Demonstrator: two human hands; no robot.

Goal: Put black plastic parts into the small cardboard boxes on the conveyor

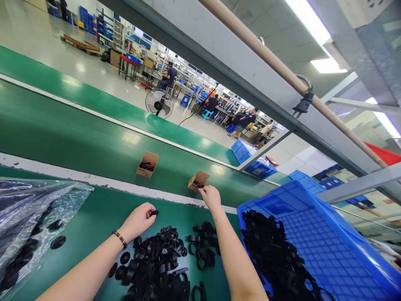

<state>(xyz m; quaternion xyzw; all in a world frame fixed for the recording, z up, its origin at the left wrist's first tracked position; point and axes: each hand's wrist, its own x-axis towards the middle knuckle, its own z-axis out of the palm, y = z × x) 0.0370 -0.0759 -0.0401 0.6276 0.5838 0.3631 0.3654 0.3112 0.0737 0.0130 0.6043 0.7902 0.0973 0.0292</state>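
My left hand (140,220) is closed on a small round black plastic part (154,213), just above the green bench and beyond the pile of black plastic parts (163,251). My right hand (210,196) reaches to a small open cardboard box (193,182) with dark items inside. Its fingertips are pinched together at the box's near edge, by something dark that I cannot make out clearly. Below the right forearm's left side lies a smaller group of black ring-shaped clips (202,246). A second open cardboard box (152,159) stands to the left, also with dark items in it.
A blue crate (338,242) heaped with black parts stands at the right. A clear plastic bag (67,196) of black discs lies at the left. Both boxes stand on a green conveyor belt (78,133). A grey metal frame (250,58) crosses overhead; people work far behind.
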